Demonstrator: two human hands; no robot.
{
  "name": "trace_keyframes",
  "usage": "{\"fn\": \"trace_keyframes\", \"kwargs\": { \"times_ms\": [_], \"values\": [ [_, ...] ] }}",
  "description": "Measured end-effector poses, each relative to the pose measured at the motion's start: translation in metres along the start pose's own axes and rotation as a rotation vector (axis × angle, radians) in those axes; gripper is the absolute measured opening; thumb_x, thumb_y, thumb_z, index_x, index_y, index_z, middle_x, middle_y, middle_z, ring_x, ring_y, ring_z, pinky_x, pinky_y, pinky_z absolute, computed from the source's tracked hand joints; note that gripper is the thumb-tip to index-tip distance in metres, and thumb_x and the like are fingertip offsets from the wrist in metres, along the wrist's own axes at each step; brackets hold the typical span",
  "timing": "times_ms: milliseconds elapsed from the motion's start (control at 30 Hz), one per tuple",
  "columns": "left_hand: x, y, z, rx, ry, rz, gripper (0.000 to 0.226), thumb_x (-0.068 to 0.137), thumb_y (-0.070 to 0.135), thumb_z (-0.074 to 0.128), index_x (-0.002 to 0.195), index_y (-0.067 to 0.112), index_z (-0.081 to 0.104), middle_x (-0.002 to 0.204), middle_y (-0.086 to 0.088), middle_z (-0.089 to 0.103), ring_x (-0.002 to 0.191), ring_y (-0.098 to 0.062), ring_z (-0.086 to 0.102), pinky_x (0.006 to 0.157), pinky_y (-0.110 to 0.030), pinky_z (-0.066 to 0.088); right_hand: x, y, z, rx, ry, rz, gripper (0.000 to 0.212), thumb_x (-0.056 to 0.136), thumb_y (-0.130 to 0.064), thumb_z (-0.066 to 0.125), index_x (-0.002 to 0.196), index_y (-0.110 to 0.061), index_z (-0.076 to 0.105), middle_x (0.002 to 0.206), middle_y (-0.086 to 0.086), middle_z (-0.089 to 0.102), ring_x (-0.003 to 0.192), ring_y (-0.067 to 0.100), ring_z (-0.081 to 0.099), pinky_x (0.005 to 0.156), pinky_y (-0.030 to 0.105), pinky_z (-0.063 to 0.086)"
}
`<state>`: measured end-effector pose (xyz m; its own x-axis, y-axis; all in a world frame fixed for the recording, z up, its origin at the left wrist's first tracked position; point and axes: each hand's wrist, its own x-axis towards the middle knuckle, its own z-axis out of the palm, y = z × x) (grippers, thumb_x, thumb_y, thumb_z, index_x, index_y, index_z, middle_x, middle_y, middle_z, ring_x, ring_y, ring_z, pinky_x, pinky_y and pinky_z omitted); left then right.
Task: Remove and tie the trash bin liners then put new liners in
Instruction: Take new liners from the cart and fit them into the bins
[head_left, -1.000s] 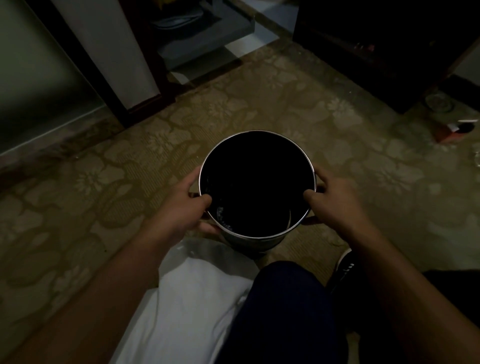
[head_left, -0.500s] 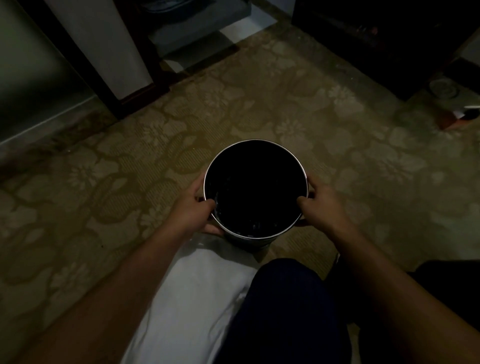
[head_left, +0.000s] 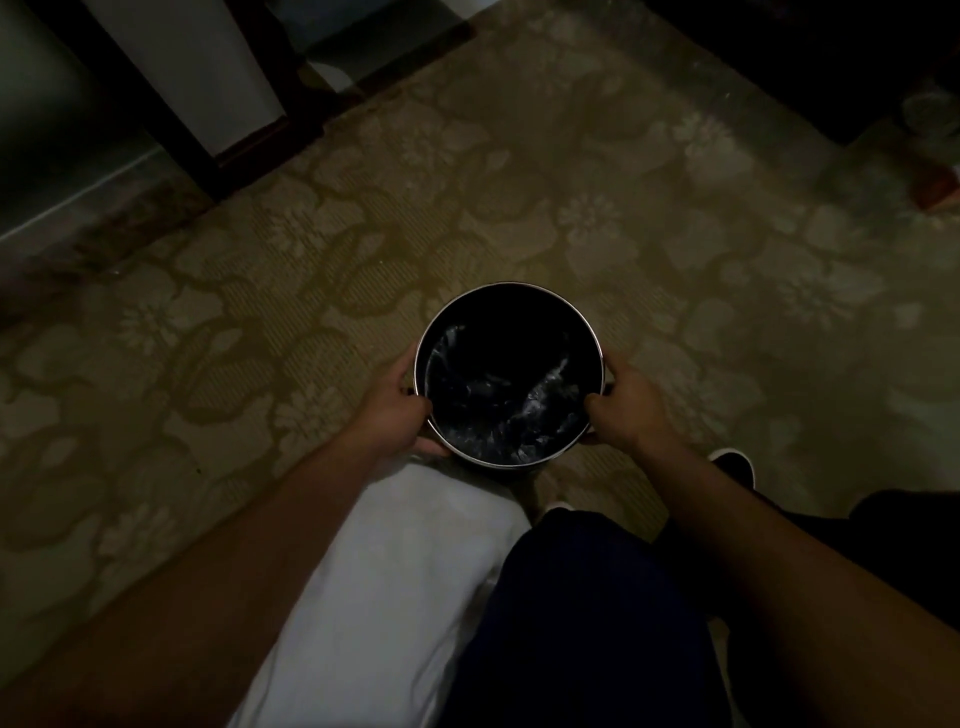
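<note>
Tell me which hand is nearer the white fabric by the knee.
Left. The left hand grips the bin at its rim, right beside the white fabric; the right hand grips the rim's opposite side, across the bin.

A flower-patterned carpet (head_left: 519, 208) covered the floor. A white cloth (head_left: 374, 571) lay near, left of centre. A dark wooden frame (head_left: 150, 109) stood far left, a black shoe (head_left: 735, 464) near right.

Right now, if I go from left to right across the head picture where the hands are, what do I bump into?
left hand → bin → right hand
</note>
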<state>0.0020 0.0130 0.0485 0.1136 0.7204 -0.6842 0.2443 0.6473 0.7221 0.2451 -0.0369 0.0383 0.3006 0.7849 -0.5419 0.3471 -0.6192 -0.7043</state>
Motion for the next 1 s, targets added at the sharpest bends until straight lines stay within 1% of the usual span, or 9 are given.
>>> {"fn": "trace_keyframes", "kwargs": {
  "times_ms": [100,200,300,433,533,633,767,867,1000],
  "values": [
    [0.017,-0.010,0.001,-0.013,0.005,-0.026,0.082,0.089,-0.019,0.047,0.127,0.053,0.053,0.125,-0.014,0.064,0.096,-0.043,0.071,0.071,-0.070,0.055,0.010,0.012,0.010,0.037,-0.004,0.025,0.064,0.086,-0.004,0.060,0.143,-0.029,0.048,0.102,0.007,0.069,0.086,0.035,0.072,0.074,0.058,0.061],
    [0.029,-0.019,0.002,-0.002,0.002,-0.044,0.087,0.089,-0.023,0.040,0.143,0.045,0.045,0.129,-0.014,0.062,0.096,-0.045,0.070,0.068,-0.071,0.055,0.018,0.025,0.016,0.059,-0.028,0.018,0.069,0.083,-0.011,0.063,0.146,-0.030,0.045,0.104,0.000,0.067,0.096,0.034,0.070,0.081,0.059,0.059],
    [0.039,-0.024,0.003,-0.011,0.005,-0.073,0.085,0.091,-0.021,0.038,0.144,0.045,0.043,0.135,-0.011,0.057,0.106,-0.044,0.066,0.065,-0.068,0.056,0.020,0.031,0.020,0.086,-0.054,-0.002,0.070,0.081,-0.014,0.062,0.147,-0.030,0.044,0.107,-0.006,0.065,0.101,0.031,0.068,0.084,0.060,0.058],
    [0.045,-0.028,0.002,-0.033,0.011,-0.101,0.079,0.094,-0.019,0.039,0.140,0.045,0.046,0.132,-0.010,0.056,0.112,-0.042,0.062,0.060,-0.058,0.060,0.021,0.030,0.022,0.135,-0.066,0.019,0.064,0.089,-0.003,0.061,0.146,-0.027,0.045,0.101,-0.017,0.058,0.105,0.031,0.065,0.090,0.059,0.056],
    [0.042,-0.027,0.001,0.020,0.014,-0.089,0.075,0.096,-0.014,0.043,0.143,0.044,0.043,0.123,-0.010,0.060,0.102,-0.037,0.068,0.065,-0.060,0.060,0.018,0.024,0.019,0.106,-0.094,0.035,0.064,0.090,-0.001,0.062,0.146,-0.026,0.043,0.099,-0.010,0.059,0.100,0.035,0.068,0.086,0.062,0.057],
    [0.034,-0.016,-0.002,0.164,0.049,-0.049,0.061,0.096,-0.007,0.051,0.143,0.031,0.046,0.113,-0.014,0.065,0.080,-0.029,0.070,0.056,-0.043,0.062,0.010,0.016,0.008,0.058,-0.120,0.109,0.059,0.091,-0.001,0.060,0.145,-0.020,0.044,0.095,0.003,0.063,0.092,0.042,0.070,0.076,0.065,0.058],
    [0.006,0.006,-0.007,0.333,0.063,0.018,0.041,0.092,-0.001,0.061,0.131,0.014,0.056,0.097,-0.006,0.064,0.088,-0.027,0.066,0.073,-0.048,0.061,-0.015,-0.003,-0.015,0.019,-0.116,0.116,0.052,0.095,-0.005,0.060,0.145,-0.015,0.047,0.097,0.008,0.064,0.089,0.032,0.068,0.080,0.057,0.061],
    [-0.030,0.022,-0.006,0.412,0.036,0.104,0.025,0.092,0.005,0.064,0.115,0.014,0.066,0.098,-0.011,0.070,0.092,-0.031,0.069,0.080,-0.051,0.061,-0.051,-0.016,-0.040,-0.032,-0.111,0.054,0.040,0.096,-0.009,0.059,0.135,-0.011,0.055,0.094,0.004,0.064,0.088,0.029,0.067,0.080,0.054,0.061],
    [-0.096,0.047,0.013,0.409,-0.055,0.218,0.019,0.096,0.004,0.061,0.114,0.006,0.067,0.102,-0.018,0.070,0.086,-0.024,0.068,0.069,-0.032,0.056,-0.113,-0.024,-0.082,-0.100,-0.092,-0.036,0.031,0.095,-0.009,0.060,0.125,-0.015,0.063,0.115,0.007,0.066,0.098,0.027,0.069,0.078,0.049,0.063]
  ]
}}
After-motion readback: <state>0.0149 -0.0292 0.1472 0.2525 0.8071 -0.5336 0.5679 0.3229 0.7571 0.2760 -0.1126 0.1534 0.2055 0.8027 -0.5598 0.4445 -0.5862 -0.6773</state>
